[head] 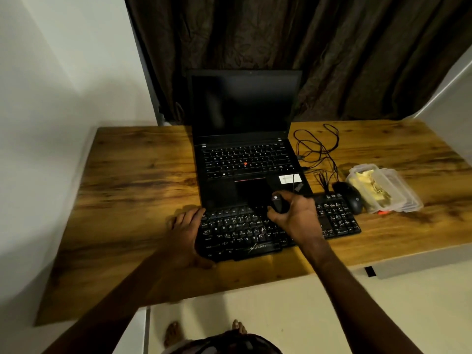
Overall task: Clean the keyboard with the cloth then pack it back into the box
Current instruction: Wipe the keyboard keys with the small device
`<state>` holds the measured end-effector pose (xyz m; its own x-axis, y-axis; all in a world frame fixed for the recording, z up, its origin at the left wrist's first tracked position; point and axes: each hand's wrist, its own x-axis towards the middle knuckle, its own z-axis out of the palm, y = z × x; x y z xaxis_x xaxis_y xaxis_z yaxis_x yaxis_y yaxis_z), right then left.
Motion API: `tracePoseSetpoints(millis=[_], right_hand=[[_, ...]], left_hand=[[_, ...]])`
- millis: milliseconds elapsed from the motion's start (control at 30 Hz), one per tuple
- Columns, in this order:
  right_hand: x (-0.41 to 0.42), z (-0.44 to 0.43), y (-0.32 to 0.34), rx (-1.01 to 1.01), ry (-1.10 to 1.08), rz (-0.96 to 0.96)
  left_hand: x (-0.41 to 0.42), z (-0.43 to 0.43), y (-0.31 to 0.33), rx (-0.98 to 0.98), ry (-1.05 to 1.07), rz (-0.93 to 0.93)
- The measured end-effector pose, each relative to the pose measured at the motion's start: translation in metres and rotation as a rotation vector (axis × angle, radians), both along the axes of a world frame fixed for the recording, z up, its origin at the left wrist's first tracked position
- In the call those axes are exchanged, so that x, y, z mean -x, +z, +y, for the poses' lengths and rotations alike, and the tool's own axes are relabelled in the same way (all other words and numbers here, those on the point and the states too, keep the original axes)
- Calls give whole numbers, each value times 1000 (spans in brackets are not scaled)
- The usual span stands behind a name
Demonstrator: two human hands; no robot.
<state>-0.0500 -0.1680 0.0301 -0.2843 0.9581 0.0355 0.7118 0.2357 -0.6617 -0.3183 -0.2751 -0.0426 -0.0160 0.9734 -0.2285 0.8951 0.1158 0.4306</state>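
Head view: keyboard [255, 233] under both hands; left hand [187, 231] braced flat on its left end, fingers [189, 216] fairly straight; right hand [293, 213] curled round small dark object [279, 204] above the keys. Could slip onto keycaps; could snag cable [319, 154] beyond right fingertips [271, 215], dragging mouse [348, 196].

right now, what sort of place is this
Most likely a home desk setup: a wooden table with an open laptop, a separate keyboard and mouse, set against a dark curtain.
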Motion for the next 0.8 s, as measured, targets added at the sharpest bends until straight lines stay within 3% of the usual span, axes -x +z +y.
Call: tracePoseSetpoints(millis=[100,233,433,567,667,800], right_hand=[[25,-12,-3,19,88,17],[29,-10,3,77,11,181],[-3,5,2,38,-69,84],[19,-8,-4,18,18,60],[40,-21,-5,43,96,120],[33,-16,1,65,21,200]], left_hand=[[1,-1,-1,-3,3,-5],[1,-2,-1,-31,-9,7],[2,-1,-2,-32,-13,-13],[1,-1,-4,-30,-4,-5],[0,-1,-4,-33,5,-1],[0,0,-2,-34,8,3]])
